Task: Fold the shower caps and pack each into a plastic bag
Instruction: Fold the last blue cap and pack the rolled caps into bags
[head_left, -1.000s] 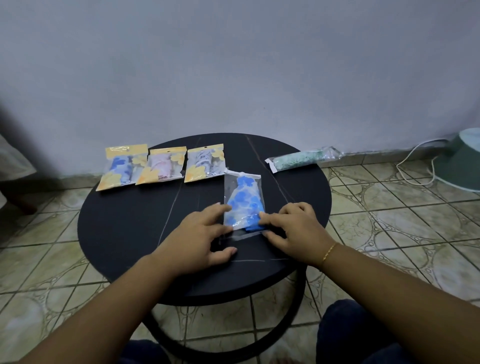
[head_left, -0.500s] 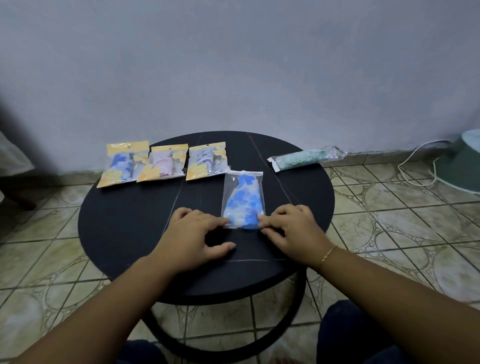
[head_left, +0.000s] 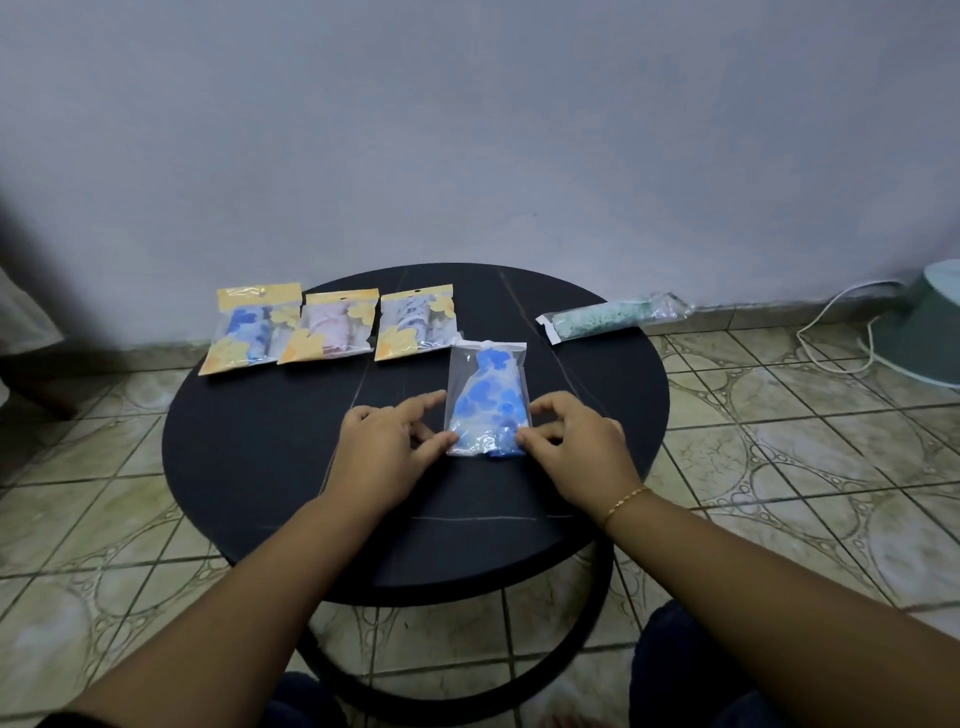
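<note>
Your left hand (head_left: 387, 449) and right hand (head_left: 574, 447) each press fingertips on a near corner of the clear plastic bag holding the folded blue-flowered shower cap (head_left: 488, 402), a light grip from both sides, fingers mostly extended, not closed around it. A second ago a loose flap stuck out at the bag's near end; now it is folded under and flat, so this pack looks sealed on the round black surface (head_left: 249, 447). It could join the three yellow-carded packed bags (head_left: 332, 325) at the far left, while the rolled green cap in its clear sleeve (head_left: 608, 317) waits far right
</note>
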